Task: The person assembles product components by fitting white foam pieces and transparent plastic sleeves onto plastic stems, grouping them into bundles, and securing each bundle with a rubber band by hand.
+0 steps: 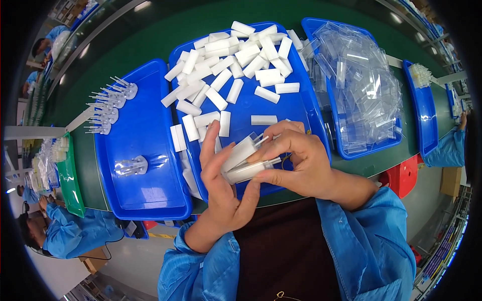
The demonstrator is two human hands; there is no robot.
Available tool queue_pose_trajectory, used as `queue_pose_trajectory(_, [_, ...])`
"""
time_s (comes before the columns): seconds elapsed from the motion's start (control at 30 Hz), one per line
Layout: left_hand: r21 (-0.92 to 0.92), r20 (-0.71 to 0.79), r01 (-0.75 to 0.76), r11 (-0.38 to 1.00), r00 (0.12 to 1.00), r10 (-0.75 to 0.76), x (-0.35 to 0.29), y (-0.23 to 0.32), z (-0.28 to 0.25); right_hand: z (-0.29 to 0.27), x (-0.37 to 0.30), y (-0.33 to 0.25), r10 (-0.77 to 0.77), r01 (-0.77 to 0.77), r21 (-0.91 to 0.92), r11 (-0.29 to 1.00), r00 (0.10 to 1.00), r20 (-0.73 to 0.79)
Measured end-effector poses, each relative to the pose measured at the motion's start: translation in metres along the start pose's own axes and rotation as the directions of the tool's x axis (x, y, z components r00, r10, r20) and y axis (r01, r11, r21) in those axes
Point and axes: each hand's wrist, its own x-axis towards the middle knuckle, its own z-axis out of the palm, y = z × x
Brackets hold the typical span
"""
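Note:
Above the front edge of the middle blue tray [317, 125], my two hands meet around a small bundle. My right hand [301, 158] pinches a clear plastic piece [246, 173] with thin rod-like ends and white inside. Against it lies a white rectangular block [240, 153], which my left hand [221, 185] steadies between thumb and fingers; its index finger points upward. Fingers partly hide how block and clear piece fit together. Many loose white blocks [218, 80] are heaped in the tray beyond my hands.
On the left, a blue tray [145, 200] carries clear pronged pieces [133, 165]. A right-hand blue tray [346, 154] is piled with clear plastic cases [361, 85]. Farther out are a green tray [73, 188], a narrow blue tray [427, 120], a red stool [404, 178] and co-workers in blue sleeves.

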Motion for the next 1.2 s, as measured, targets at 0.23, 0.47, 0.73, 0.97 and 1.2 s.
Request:
queue_pose_trajectory(0.23, [0.002,0.099,0.136,0.991,0.986,-0.136,0.0,0.002,-0.012,-0.013,0.006,0.001,0.136,-0.182,0.277,0.944,0.975,0.176])
queue_pose_trajectory(0.47, [0.026,0.174,0.116,0.993,0.977,-0.119,0.001,-0.001,-0.015,-0.022,0.01,0.004,0.169,-0.232,0.233,0.945,0.95,0.261])
queue_pose_trajectory(0.73, [0.148,0.178,0.048,0.988,0.981,-0.074,0.001,-0.001,-0.012,-0.02,0.009,0.006,0.205,-0.247,0.196,0.949,0.955,0.213])
queue_pose_trajectory(0.97, [0.167,0.164,0.05,0.985,0.983,-0.078,0.0,-0.001,-0.01,-0.019,0.009,0.005,0.153,-0.165,0.065,0.984,0.975,0.161])
queue_pose_trajectory(1.2, [0.119,0.178,0.072,0.99,0.98,-0.093,0.001,-0.001,-0.011,-0.019,0.008,0.003,0.077,-0.07,-0.056,0.996,0.988,0.136])
